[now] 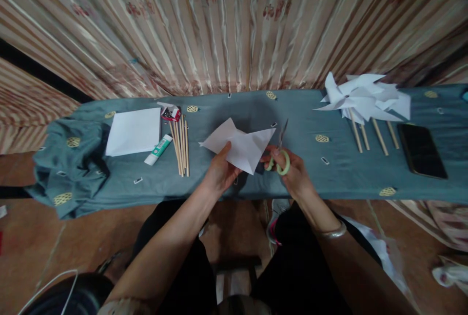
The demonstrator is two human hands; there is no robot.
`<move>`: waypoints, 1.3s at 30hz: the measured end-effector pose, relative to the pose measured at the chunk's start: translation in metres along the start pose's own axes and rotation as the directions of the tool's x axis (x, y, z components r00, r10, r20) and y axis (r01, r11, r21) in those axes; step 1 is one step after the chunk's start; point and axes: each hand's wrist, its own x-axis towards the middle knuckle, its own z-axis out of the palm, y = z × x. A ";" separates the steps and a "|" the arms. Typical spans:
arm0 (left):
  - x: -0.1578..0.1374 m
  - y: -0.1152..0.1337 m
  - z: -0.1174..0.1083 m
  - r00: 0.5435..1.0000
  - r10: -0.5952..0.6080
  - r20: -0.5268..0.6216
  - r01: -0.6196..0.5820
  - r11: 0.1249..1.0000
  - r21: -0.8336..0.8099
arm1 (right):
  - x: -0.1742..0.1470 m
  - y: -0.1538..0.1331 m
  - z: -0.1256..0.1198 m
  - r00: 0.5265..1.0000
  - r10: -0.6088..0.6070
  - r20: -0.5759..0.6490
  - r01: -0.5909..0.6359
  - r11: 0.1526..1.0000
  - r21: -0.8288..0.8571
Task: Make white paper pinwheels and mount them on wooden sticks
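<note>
My left hand [219,171] grips a white paper sheet [243,147] that is partly cut and folded into points, holding it just above a blue-green cloth-covered bench [329,168]. My right hand [294,173] holds scissors [281,156] with pale green handles, fingers through the loops, blades pointing away at the paper's right edge. Both hands meet at the bench's front middle.
A stack of white paper [133,131], a glue tube [158,149], a bundle of wooden sticks [180,147] and a small tape roll [171,112] lie left. Several finished paper pinwheels [361,98] on sticks and a black phone [421,150] lie right. A striped curtain hangs behind.
</note>
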 end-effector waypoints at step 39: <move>0.002 0.010 0.002 0.931 0.355 0.091 -0.357 0.934 0.009 | -0.025 -0.002 0.009 0.783 0.160 0.601 -0.063 0.982 -0.179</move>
